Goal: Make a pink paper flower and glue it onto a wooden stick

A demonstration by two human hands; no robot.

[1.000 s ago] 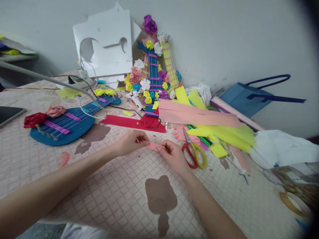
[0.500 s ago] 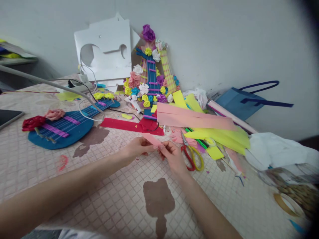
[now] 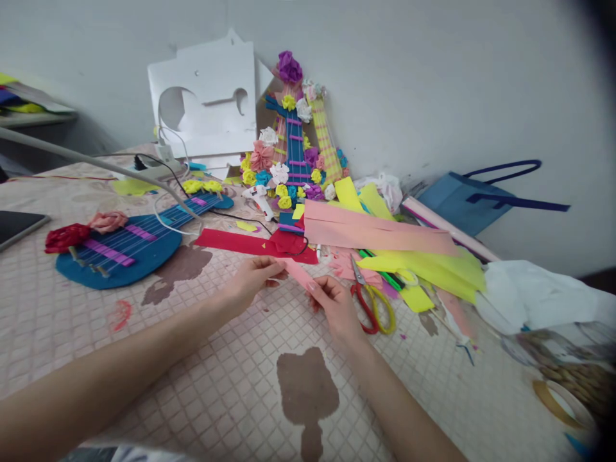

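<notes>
Between my two hands stretches a short pink crepe paper strip (image 3: 297, 273), held just above the table. My left hand (image 3: 257, 276) pinches its far left end, thumb and fingers pressed together. At the near right end, my right hand (image 3: 332, 298) grips the strip with the thumb on top and the fingers curled beneath. Scissors (image 3: 373, 308) with one red and one yellow handle lie just right of my right hand. A red crepe paper strip (image 3: 231, 241) lies flat beyond my left hand.
A blue paper guitar (image 3: 129, 247) with paper roses lies at left. Behind are a white glue gun (image 3: 260, 200), upright decorated guitars (image 3: 294, 147) and a white cut-out board (image 3: 206, 102). Pink sheets (image 3: 375, 226), yellow paper (image 3: 433, 269) and a tape roll (image 3: 561, 404) lie at right.
My left hand has moved a little left and up, away from my right hand. More of the pink strip now shows between them. The view has shifted slightly.
</notes>
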